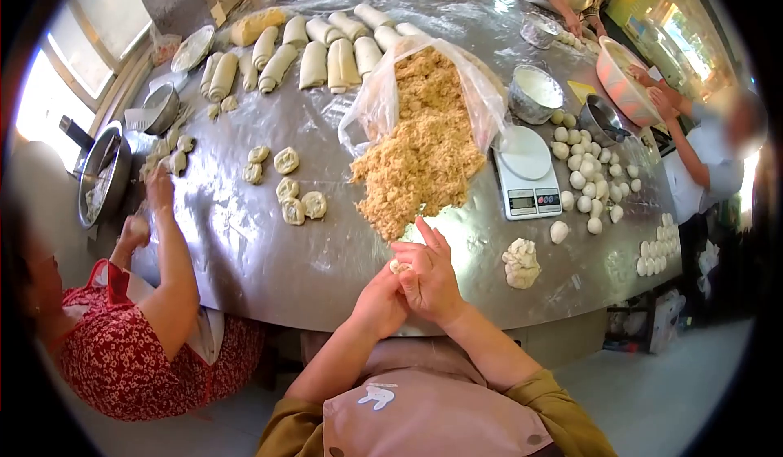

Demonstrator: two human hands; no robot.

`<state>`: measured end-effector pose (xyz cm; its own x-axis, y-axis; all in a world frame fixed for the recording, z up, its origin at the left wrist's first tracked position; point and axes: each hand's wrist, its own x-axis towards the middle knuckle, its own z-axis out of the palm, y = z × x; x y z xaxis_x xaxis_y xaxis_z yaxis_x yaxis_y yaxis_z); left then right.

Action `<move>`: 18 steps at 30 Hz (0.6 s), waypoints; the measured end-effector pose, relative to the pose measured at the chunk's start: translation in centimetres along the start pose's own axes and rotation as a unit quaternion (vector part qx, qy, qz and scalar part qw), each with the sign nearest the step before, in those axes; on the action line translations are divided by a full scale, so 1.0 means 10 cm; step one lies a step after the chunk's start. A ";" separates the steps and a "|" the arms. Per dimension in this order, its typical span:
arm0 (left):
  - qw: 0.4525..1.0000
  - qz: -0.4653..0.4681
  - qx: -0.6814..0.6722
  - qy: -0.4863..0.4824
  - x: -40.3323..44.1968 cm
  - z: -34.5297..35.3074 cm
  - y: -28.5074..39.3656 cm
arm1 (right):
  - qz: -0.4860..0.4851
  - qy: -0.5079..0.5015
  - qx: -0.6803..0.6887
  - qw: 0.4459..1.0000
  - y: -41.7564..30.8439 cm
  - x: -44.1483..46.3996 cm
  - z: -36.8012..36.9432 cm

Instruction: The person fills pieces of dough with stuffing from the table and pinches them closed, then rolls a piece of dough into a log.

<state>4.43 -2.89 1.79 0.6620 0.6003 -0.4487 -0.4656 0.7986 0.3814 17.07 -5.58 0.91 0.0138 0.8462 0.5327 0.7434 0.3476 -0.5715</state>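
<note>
My left hand (381, 300) is closed round a small piece of dough (400, 266) at the table's near edge. Over it my right hand (434, 276) presses with thumb and curled fingers, its index finger pointing up and away. Most of the dough is hidden by my fingers. Just beyond my hands a crumbly tan filling (420, 163) spills out of a clear plastic bag (481, 90). To the right lie a rough lump of white dough (520, 263) and a white digital scale (526, 167). Several flattened dough pieces (285, 161) sit to the left.
Rolled dough sheets (313, 64) lie at the back left. Several white dough balls (583, 143) and a bowl of white powder (537, 90) are at the right. A person in red (139, 335) works at my left; others (705, 155) stand at the right and far side.
</note>
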 end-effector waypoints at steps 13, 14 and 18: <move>0.995 0.052 0.082 -0.006 0.09 0.05 -0.02 | 0.108 0.098 0.067 0.987 -0.19 0.05 0.07; 0.996 0.059 0.074 -0.003 0.06 0.14 -0.03 | 0.192 0.098 0.146 0.966 -0.22 0.08 0.04; 0.956 0.205 0.210 -0.018 0.02 0.29 -0.15 | 0.277 0.167 0.327 0.888 -0.13 0.18 -0.01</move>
<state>6.99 -4.03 3.49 0.4970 0.8515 -0.1672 -0.4182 0.4038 0.8136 16.16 -4.59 2.67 0.5347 0.8315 0.1507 0.0153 0.1688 -0.9855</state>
